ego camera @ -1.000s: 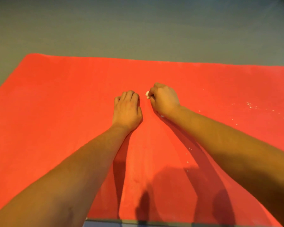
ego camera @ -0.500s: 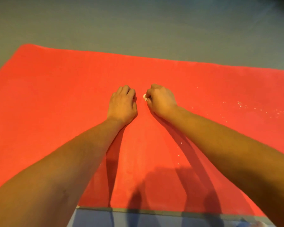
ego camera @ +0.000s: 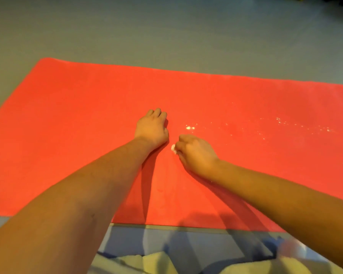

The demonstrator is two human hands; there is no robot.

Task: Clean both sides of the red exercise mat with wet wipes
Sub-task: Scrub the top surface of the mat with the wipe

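Observation:
The red exercise mat lies flat on the floor and spans the whole view. My left hand rests on the mat near its middle, fingers curled under, with nothing visible in it. Just right of it and nearer to me, my right hand grips a small white wad of wet wipe and presses it on the mat. White crumbs lie just beyond my right hand. More white specks trail off to the right.
Grey floor surrounds the mat beyond its far edge and at the left. Blue and pale yellow fabric lies at the bottom, past the mat's near edge. Dark objects sit in the top right corner.
My right hand has drawn the wipe back toward me, and white crumbs now show where it was. The left hand has stayed on the mat. The view has pulled back, showing more fabric below.

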